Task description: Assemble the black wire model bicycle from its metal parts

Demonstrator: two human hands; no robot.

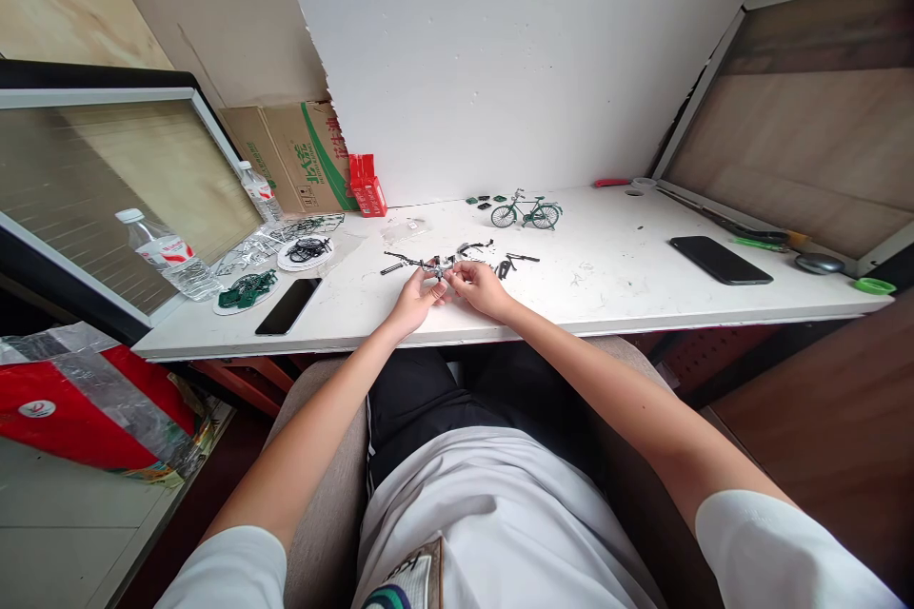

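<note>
White tabletop [606, 271], loose black parts [526, 258] lying about. Left hand [414, 303] and right hand [486, 290] pinch a small black-and-silver model piece [439, 270] between fingertips near the front edge. Probably feather-light, stiff, kinda snappable; I'd grip its chunky middle, not skinny ends.

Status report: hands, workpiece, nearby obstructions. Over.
Left hand, right hand: fingers on small model part. Loose black pieces close by. Green model bicycle standing beyond.
</note>
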